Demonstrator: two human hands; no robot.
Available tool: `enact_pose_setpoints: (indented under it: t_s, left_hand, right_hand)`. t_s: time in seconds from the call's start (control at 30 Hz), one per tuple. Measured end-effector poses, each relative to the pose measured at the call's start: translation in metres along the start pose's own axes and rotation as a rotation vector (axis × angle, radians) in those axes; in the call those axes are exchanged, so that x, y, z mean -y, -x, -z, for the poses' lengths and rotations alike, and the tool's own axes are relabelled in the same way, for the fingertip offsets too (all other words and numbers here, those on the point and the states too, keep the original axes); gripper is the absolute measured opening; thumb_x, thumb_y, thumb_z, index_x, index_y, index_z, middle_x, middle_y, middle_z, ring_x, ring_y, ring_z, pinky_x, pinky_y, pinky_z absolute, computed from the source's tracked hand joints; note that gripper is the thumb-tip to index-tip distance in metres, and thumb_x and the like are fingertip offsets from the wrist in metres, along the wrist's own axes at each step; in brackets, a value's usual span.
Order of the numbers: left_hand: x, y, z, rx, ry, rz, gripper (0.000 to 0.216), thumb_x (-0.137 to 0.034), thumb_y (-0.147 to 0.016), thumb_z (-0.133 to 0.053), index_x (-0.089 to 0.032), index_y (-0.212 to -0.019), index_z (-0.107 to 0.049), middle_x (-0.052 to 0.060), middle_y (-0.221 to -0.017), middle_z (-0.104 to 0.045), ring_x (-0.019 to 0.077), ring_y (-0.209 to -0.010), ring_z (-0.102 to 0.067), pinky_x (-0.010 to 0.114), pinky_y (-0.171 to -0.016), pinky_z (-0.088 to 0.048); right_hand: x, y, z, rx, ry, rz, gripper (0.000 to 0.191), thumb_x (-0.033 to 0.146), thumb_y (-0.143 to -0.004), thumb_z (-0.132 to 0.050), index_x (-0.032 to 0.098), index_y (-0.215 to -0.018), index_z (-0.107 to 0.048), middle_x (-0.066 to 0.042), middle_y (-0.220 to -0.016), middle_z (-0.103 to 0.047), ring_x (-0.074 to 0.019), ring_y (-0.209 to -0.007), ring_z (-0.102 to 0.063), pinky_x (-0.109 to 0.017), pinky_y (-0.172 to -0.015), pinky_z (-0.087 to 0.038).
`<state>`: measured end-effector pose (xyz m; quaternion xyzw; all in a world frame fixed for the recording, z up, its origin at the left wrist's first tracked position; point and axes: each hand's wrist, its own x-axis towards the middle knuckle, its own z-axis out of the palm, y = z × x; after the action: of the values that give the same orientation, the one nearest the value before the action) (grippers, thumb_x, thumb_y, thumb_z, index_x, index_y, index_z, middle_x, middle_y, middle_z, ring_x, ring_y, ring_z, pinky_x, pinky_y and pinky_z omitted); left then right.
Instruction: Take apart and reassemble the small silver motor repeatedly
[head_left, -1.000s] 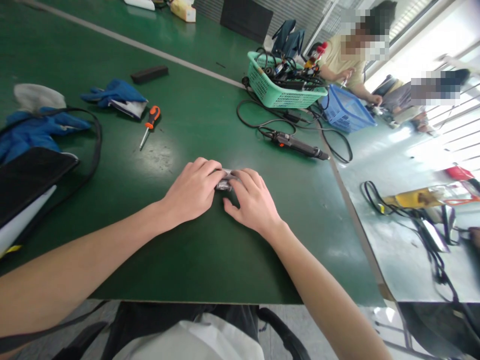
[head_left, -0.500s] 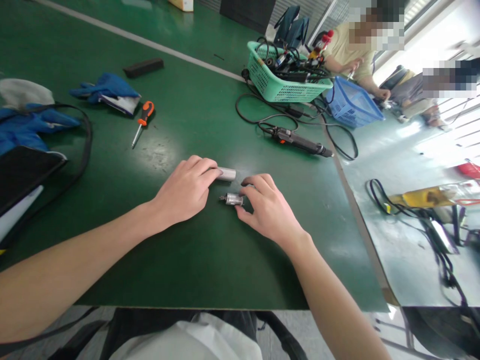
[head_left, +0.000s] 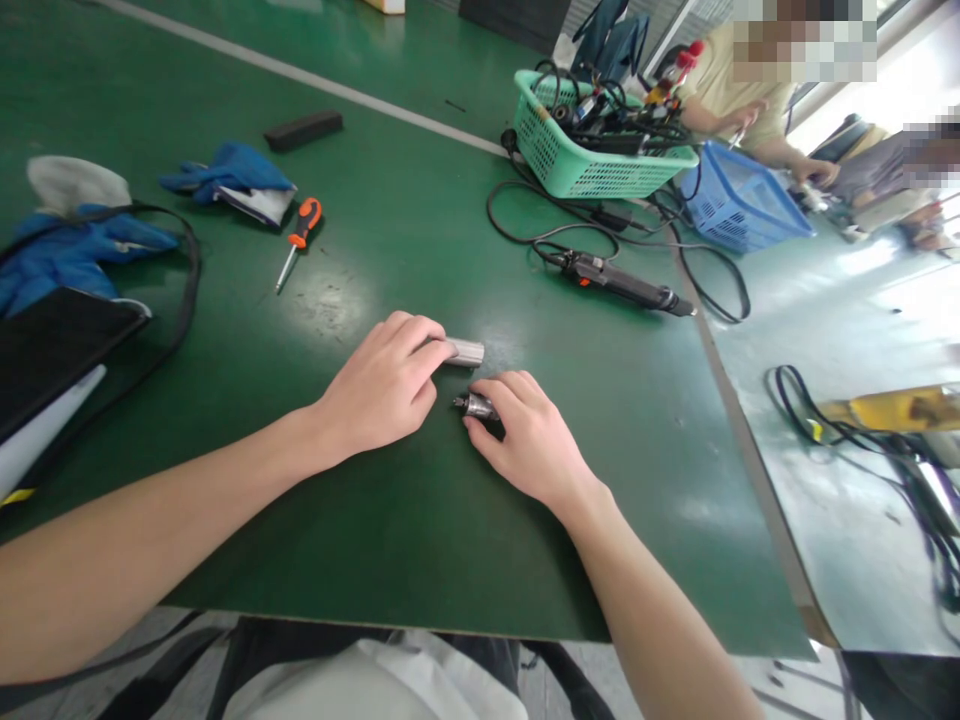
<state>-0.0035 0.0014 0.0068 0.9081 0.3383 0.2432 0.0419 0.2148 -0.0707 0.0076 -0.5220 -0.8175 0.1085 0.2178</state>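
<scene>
My left hand (head_left: 388,380) is closed over a silver metal cylinder (head_left: 468,353) that lies on the green table. Only the cylinder's right end shows past my fingers. Just to the right and nearer me, my right hand (head_left: 525,430) has its thumb and fingers around a small metal cylindrical part (head_left: 478,405). A thin dark shaft points left from this part, towards my left hand. Its right end is hidden under my fingers. The two metal pieces are apart.
An orange-handled screwdriver (head_left: 300,240), blue gloves (head_left: 232,180) and a dark block (head_left: 304,131) lie left. A power screwdriver (head_left: 622,284) with its cable is at the right. Behind it stand a green basket (head_left: 600,175) of tools and a blue basket (head_left: 742,205). People sit beyond.
My right hand has closed in over the small cylindrical part, covering more of it. My left hand stays on the silver cylinder. The view has shifted slightly.
</scene>
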Motion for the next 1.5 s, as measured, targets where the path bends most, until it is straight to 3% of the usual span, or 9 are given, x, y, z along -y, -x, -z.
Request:
enact_pose_setpoints:
  t_s: [0.17, 0.4, 0.73, 1.5]
  left_hand:
    - [-0.0007, 0.001, 0.0019, -0.008, 0.008, -0.067, 0.031, -0.006, -0.088, -0.05, -0.016, -0.112, -0.067, 0.011, -0.115, -0.062, 0.0274, -0.108, -0.057, 0.045, -0.096, -0.052]
    - [-0.0067, 0.0033, 0.0006, 0.199, -0.023, -0.199, 0.011, -0.02, -0.092, -0.056, -0.014, -0.091, -0.065, 0.01, -0.093, -0.062, 0.0256, -0.092, -0.057, 0.039, -0.083, -0.052]
    - [-0.0053, 0.0032, -0.0023, 0.203, -0.019, -0.222, 0.017, -0.021, -0.1, -0.052, -0.014, -0.091, -0.065, 0.009, -0.093, -0.062, 0.024, -0.092, -0.058, 0.038, -0.087, -0.052]
    - [-0.0052, 0.0026, -0.0012, 0.206, -0.002, -0.241, 0.016, -0.021, -0.099, -0.054, -0.015, -0.089, -0.064, 0.008, -0.09, -0.063, 0.0224, -0.088, -0.058, 0.035, -0.085, -0.051]
  right_hand:
    - [-0.002, 0.0001, -0.0039, -0.035, -0.049, 0.003, 0.019, 0.023, -0.096, -0.064, 0.019, -0.115, -0.066, -0.01, -0.107, -0.067, -0.0283, -0.102, -0.06, -0.044, -0.093, -0.054]
    - [-0.0011, -0.0014, -0.0055, -0.052, -0.107, 0.042, 0.017, 0.021, -0.096, -0.064, 0.02, -0.113, -0.066, -0.01, -0.106, -0.067, -0.0268, -0.1, -0.061, -0.043, -0.092, -0.055]
    - [0.0013, -0.0019, -0.0052, -0.053, -0.131, 0.048, 0.018, 0.021, -0.095, -0.064, 0.021, -0.113, -0.066, -0.009, -0.104, -0.067, -0.0259, -0.098, -0.061, -0.042, -0.091, -0.055]
    - [0.0023, -0.0013, -0.0056, -0.05, -0.129, 0.038, 0.017, 0.025, -0.098, -0.064, 0.021, -0.113, -0.067, -0.009, -0.105, -0.068, -0.0259, -0.1, -0.061, -0.042, -0.093, -0.054]
